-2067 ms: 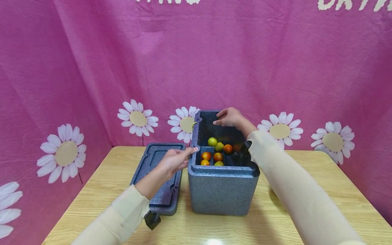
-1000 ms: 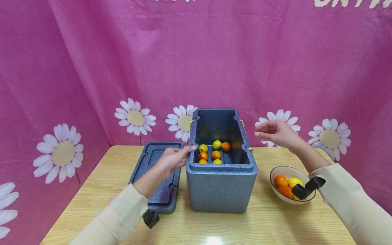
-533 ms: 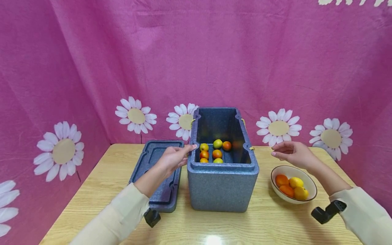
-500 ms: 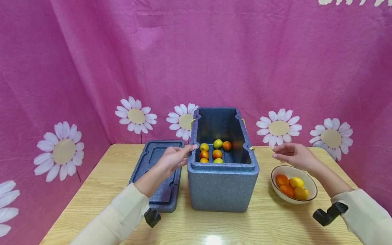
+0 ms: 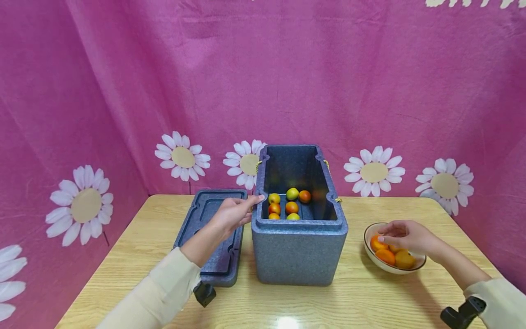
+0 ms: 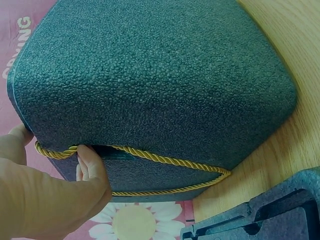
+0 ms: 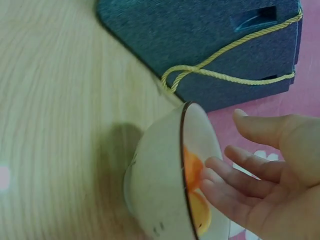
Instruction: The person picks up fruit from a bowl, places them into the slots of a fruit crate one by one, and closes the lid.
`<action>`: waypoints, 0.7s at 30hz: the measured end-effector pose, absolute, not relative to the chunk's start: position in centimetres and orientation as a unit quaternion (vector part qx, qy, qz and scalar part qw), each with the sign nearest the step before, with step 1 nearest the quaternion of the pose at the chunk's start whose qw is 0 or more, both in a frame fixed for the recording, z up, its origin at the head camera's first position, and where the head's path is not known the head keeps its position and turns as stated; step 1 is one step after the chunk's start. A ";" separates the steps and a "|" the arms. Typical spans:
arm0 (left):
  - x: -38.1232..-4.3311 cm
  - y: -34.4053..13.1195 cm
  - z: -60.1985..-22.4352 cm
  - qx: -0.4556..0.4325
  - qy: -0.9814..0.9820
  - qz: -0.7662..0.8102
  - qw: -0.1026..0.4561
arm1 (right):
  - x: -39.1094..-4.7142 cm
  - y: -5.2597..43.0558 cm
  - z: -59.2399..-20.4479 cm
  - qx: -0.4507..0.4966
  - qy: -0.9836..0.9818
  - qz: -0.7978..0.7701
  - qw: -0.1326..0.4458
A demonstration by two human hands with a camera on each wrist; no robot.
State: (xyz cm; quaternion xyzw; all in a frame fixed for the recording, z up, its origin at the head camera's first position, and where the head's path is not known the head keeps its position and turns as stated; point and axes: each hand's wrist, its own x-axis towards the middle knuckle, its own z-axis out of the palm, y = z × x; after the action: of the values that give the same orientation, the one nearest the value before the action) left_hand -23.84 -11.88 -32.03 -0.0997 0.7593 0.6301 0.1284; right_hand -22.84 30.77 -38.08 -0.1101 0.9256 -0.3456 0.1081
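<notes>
A grey foam cooler box (image 5: 297,258) stands lidless mid-table. Several yellow-green and red-orange round fruits (image 5: 292,193) lie on its floor. My left hand (image 5: 232,214) grips the box's left rim, thumb on top. In the left wrist view its fingers curl under the side beside a yellow rope handle (image 6: 170,160). My right hand (image 5: 411,235) hovers over a cream bowl (image 5: 386,268) with a dark rim, thumb and fingers apart. Inside the bowl are orange fruits (image 5: 385,257) and yellow fruits (image 5: 404,259), partly hidden by the hand. Its fingertips look close to the fruit; contact is unclear.
The box's grey lid (image 5: 219,265) lies on the wooden table (image 5: 135,269), left of the box. A pink cloth (image 5: 263,82) with white flowers hangs behind the table. Another rope handle (image 7: 225,50) hangs on the box's right side.
My right hand has come out of the box, moved right and lowered to the bowl. My left hand has stayed on the rim. One more yellow-green fruit appears shifted within the box.
</notes>
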 end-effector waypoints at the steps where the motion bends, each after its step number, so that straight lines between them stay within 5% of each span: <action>1: -23.8 -11.9 -32.1 -0.099 0.759 0.631 0.127 | -22.7 30.9 -38.2 -0.106 0.926 -0.344 0.117; 21: -23.6 -11.9 -31.9 -0.101 0.764 0.624 0.128 | -22.7 30.9 -39.7 -0.271 0.908 -0.308 0.085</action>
State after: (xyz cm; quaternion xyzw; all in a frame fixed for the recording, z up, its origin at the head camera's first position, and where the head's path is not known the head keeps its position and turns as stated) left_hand -23.60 -11.89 -31.88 -0.1007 0.7640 0.6243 0.1278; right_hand -22.66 30.89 -39.74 -0.2705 0.9083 -0.3077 0.0847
